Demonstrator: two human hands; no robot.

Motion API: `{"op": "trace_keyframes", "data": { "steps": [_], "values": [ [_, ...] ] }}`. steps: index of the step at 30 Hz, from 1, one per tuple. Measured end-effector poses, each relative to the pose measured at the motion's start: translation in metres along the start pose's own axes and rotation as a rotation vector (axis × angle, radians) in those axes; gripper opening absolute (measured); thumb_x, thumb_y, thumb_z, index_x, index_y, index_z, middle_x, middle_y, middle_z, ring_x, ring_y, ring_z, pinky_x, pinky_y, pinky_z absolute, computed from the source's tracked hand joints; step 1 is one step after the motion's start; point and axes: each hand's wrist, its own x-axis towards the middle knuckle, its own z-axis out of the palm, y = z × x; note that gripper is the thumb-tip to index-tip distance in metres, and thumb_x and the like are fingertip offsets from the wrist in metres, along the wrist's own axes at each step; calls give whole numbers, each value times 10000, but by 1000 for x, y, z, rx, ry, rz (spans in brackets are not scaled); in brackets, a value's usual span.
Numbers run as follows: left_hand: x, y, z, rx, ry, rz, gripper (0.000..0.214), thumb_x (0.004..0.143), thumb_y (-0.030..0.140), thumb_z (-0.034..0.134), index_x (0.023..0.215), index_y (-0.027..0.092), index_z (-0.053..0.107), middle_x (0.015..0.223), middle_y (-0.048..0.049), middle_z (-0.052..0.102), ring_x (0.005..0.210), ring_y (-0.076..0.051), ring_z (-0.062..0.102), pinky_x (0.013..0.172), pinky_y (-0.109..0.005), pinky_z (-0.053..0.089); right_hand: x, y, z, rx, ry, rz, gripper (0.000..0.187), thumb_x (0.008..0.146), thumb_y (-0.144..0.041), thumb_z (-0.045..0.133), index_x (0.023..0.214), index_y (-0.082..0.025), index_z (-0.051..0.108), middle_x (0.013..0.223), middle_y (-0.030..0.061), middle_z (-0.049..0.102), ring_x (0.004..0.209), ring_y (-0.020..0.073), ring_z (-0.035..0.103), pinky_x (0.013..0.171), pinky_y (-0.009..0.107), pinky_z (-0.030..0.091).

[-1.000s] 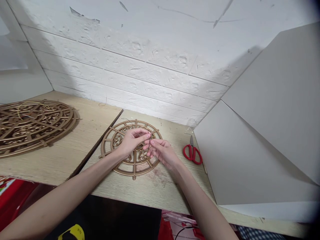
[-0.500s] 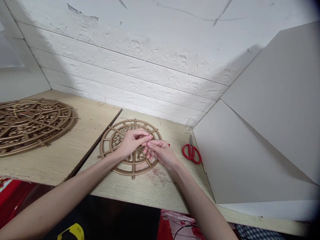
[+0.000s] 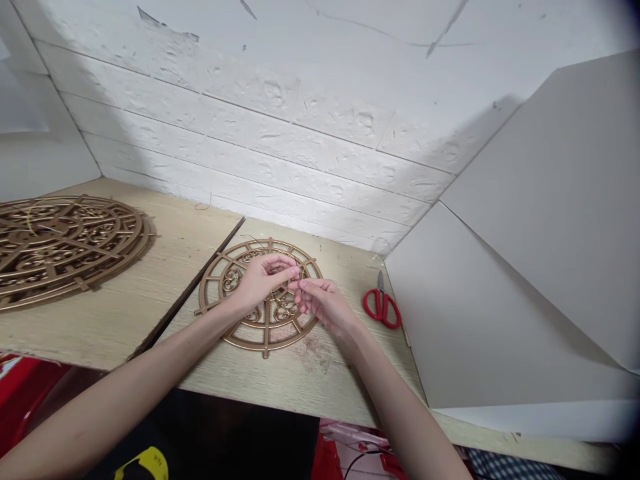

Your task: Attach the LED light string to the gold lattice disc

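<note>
A round gold openwork panel [image 3: 267, 337] with scroll patterns lies flat on the right-hand board. Over its middle, my left hand [image 3: 265, 281] pinches a thin wire [image 3: 304, 268] between thumb and fingers. My right hand [image 3: 326, 304] meets it from the right, thumb and forefinger closed on the same fine strand, its other fingers curled. Dark and yellowish lengths show between and just above the fingertips; whether they are one piece I cannot tell. Part of the panel's centre and right side is hidden by both hands.
Red-handled scissors [image 3: 383, 309] lie right of the panel, by a grey board [image 3: 500, 320] leaning there. Several similar gold panels [image 3: 113, 257] are stacked at left, with yellow strands on top. A dark gap [image 3: 195, 288] separates the two tabletops. A white brick-patterned wall [image 3: 250, 140] stands behind.
My fingertips have drawn slightly apart, the right hand shifting a little to the right. More of the yellowish strand now shows above them. The panel and scissors stay put.
</note>
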Motion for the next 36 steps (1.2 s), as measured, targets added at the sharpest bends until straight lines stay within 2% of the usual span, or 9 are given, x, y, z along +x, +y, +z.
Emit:
{"op": "trace_keyframes", "data": {
  "steps": [8, 14, 18, 22, 28, 36],
  "values": [
    [0, -1, 0, 54, -41, 0, 205, 696, 340, 706, 772, 157, 655, 748, -37, 662, 682, -138, 596, 658, -251, 466, 1, 2, 0, -26, 6, -20, 281, 739, -372, 715, 863, -121, 719, 652, 22, 639, 486, 61, 520, 467, 175, 407],
    [1, -1, -1, 111, -6, 0, 221, 691, 362, 703, 748, 152, 671, 754, -47, 660, 674, -136, 568, 610, -242, 437, 4, 1, -2, 11, 136, -57, 314, 677, -389, 771, 835, -141, 663, 689, 33, 680, 457, 68, 555, 372, 135, 344],
    [1, -1, -1, 136, -9, -4, 233, 700, 367, 693, 758, 143, 671, 752, -47, 658, 676, -133, 562, 604, -237, 433, 4, 0, -2, 22, 195, -72, 324, 624, -374, 805, 768, -129, 650, 692, 40, 690, 460, 73, 567, 368, 131, 367],
    [1, -2, -2, 159, -28, -27, 240, 717, 368, 677, 763, 133, 660, 740, -36, 644, 646, -113, 545, 581, -220, 417, 4, 0, -1, -2, 206, -114, 314, 639, -371, 795, 756, -119, 648, 721, 58, 700, 471, 87, 588, 371, 138, 394],
    [-1, 2, 1, 139, -66, -70, 194, 718, 315, 671, 725, 124, 638, 733, -36, 638, 588, -90, 525, 544, -208, 402, 4, 1, -2, 46, 291, -165, 306, 634, -359, 795, 738, -120, 635, 739, 73, 706, 466, 92, 590, 364, 142, 415],
    [-2, 2, 4, 137, -94, -59, 151, 694, 266, 686, 707, 121, 648, 708, -40, 657, 652, -116, 580, 625, -231, 452, 2, 0, 1, -75, 240, -183, 321, 657, -403, 770, 741, -128, 628, 688, 40, 680, 439, 99, 577, 347, 160, 427]
  ]
}}
